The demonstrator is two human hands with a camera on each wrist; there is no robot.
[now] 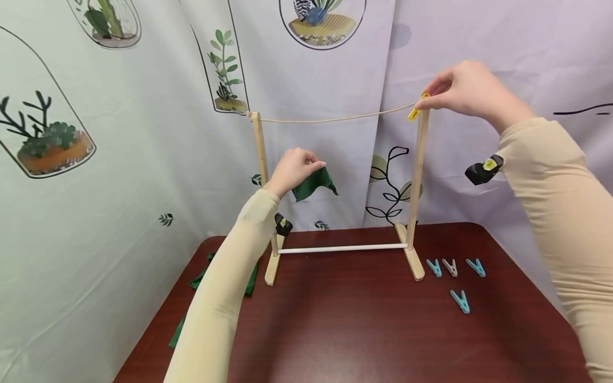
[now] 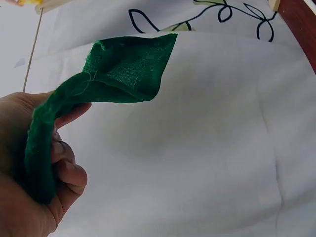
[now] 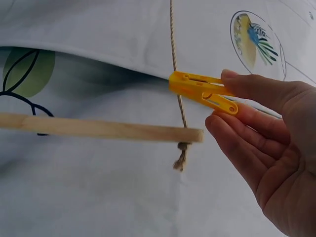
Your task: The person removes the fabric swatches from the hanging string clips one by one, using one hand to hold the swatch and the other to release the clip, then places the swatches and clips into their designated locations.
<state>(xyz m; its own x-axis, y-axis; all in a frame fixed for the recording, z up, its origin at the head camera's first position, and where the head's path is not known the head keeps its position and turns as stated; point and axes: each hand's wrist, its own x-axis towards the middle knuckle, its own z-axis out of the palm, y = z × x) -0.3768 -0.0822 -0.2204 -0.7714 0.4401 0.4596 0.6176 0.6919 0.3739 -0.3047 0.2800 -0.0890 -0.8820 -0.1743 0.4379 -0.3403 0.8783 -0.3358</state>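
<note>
My left hand [image 1: 295,171] holds a green cloth [image 1: 313,184] in the air below the rope, near the rack's left post. In the left wrist view the cloth [image 2: 131,66] runs through the curled fingers and one corner sticks out. Up at the right post, my right hand [image 1: 471,93] pinches a yellow clothespin [image 1: 418,108] at the rope [image 1: 330,120]. The right wrist view shows thumb and fingers on the handles of the clothespin [image 3: 197,89], its nose over the rope [image 3: 173,42] close to the post's top [image 3: 192,135].
The wooden rack [image 1: 417,175] stands on a dark red table [image 1: 345,319], with a white bar [image 1: 342,248] low between its posts. Several clothespins [image 1: 461,301] lie right of it. More green cloth [image 1: 251,279] lies at the left, partly behind my left arm. A printed curtain [image 1: 143,133] hangs behind.
</note>
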